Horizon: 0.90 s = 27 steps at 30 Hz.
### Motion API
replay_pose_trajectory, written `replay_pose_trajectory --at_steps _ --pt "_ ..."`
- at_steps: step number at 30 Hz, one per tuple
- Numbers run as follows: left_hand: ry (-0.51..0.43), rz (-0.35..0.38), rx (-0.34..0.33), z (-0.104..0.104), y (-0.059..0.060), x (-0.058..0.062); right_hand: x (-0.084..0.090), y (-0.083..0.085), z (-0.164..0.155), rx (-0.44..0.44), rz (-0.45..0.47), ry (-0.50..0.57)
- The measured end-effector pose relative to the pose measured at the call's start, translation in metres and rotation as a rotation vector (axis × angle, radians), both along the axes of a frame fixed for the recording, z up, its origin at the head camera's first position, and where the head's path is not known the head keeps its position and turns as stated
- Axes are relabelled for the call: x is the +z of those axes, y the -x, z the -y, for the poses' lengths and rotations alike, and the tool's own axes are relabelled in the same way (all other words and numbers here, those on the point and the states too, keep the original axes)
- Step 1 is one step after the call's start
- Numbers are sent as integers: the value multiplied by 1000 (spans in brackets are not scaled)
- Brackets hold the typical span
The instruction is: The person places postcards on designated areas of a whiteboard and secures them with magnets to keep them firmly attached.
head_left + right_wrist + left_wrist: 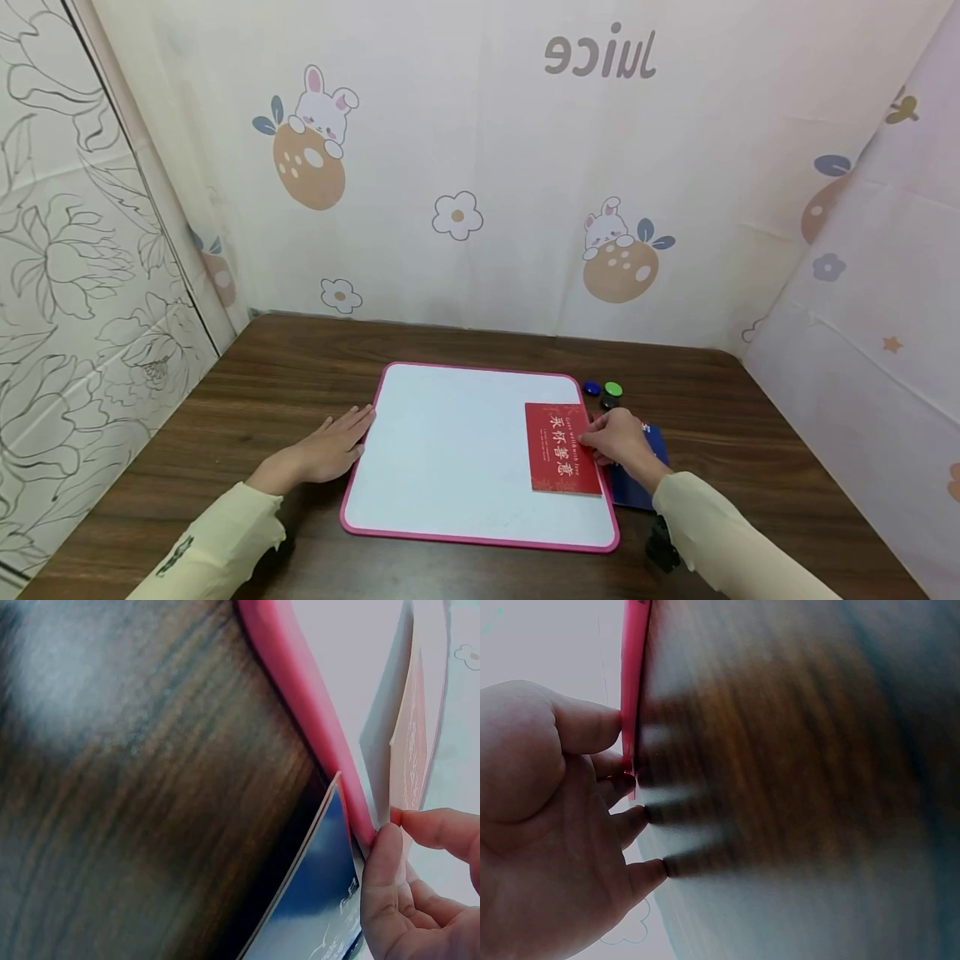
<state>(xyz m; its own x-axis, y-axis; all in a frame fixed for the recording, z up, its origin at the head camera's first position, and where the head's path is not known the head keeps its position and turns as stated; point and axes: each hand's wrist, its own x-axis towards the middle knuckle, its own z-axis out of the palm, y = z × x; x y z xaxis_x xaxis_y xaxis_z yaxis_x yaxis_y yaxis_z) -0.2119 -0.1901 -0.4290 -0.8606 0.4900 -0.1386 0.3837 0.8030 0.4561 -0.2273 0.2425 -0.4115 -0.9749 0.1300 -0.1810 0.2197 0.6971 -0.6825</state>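
Note:
A whiteboard [442, 450] with a pink rim lies flat on the table. My left hand [330, 446] rests at its left edge with fingers extended; in the left wrist view the thumb [589, 727] touches the pink rim [634, 667]. On the board's right side is a red card [551, 450] with white lettering, its right edge overlapping the rim. My right hand [618, 437] pinches that edge between thumb and fingers. In the right wrist view the card [409, 750] stands slightly raised off the board along one side.
A dark blue card [637, 492] lies right of the board, partly hidden by my right hand and forearm. Near the board's upper right corner sit small round pieces: blue [592, 388], green [613, 389] and black [609, 402]. A patterned curtain [465, 275] hangs behind the wooden table [300, 358].

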Motion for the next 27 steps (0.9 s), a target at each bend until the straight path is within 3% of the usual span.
replay_pose_trajectory --at_steps 13,27 --pt "-7 2 -3 0 0 1 3 1 5 22 4 -72" --pt "-21 -2 -23 -1 -3 4 8 2 6 31 13 -56"
